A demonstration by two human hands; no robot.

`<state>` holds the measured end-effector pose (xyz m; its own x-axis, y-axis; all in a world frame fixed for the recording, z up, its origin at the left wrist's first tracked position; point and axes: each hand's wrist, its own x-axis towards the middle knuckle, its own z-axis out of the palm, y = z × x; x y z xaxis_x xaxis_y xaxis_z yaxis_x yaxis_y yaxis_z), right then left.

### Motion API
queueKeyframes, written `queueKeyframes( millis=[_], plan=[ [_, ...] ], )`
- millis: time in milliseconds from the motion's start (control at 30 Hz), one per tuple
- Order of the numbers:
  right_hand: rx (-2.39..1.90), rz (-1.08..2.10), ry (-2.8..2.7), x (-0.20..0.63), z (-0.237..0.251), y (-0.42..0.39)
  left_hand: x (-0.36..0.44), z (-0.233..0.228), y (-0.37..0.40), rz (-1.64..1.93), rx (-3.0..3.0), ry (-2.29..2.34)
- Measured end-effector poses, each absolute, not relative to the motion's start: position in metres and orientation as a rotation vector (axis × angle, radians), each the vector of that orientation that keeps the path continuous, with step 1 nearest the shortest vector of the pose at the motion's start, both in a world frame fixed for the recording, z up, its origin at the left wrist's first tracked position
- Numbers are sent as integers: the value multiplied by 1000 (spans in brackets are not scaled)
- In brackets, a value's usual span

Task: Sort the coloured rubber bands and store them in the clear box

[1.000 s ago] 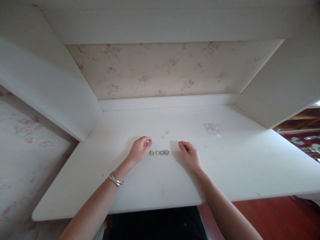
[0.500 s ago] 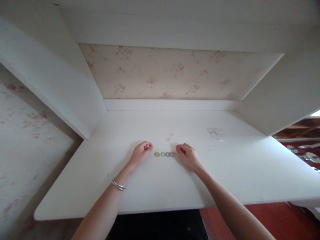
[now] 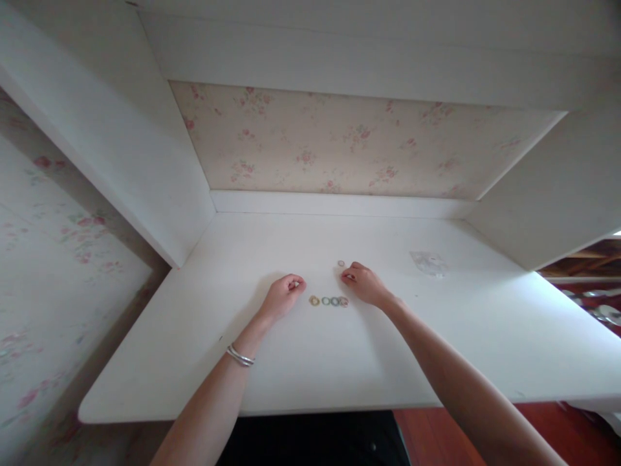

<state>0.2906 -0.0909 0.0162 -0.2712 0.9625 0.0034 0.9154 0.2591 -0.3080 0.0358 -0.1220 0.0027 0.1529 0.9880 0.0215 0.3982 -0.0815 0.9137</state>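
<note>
The fingers of the left hand and right hand curl inward; whether either pinches anything cannot be told. A small ring lies just beyond the right fingers, and a row of coloured rings sits between the hands, slightly nearer, on the white worktop.
</note>
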Motion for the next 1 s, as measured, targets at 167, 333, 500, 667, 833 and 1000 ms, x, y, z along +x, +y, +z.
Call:
queueKeyframes(
  millis=[167, 333, 500, 667, 833, 1000],
  plan=[
    [-1671, 384, -2281, 305, 12, -116, 36, 5, -123, 883, 1653, 1365],
    [-1521, 388, -2106, 307, 15, -154, 36, 5, -124, 874, 1666, 1364],
    [-1416, 388, -2152, 296, 20, -179, 37, 0, -122, 882, 1669, 1369],
    [-1449, 303, -2271, 288, 17, -179, 36, -3, -122, 891, 1673, 1383],
    [-1481, 270, -2308, 286, 15, -173, 36, 1, -123, 875, 1683, 1372],
    [-1506, 309, -2307, 287, 18, -171, 37, 6, -125, 861, 1675, 1373]
  ],
)
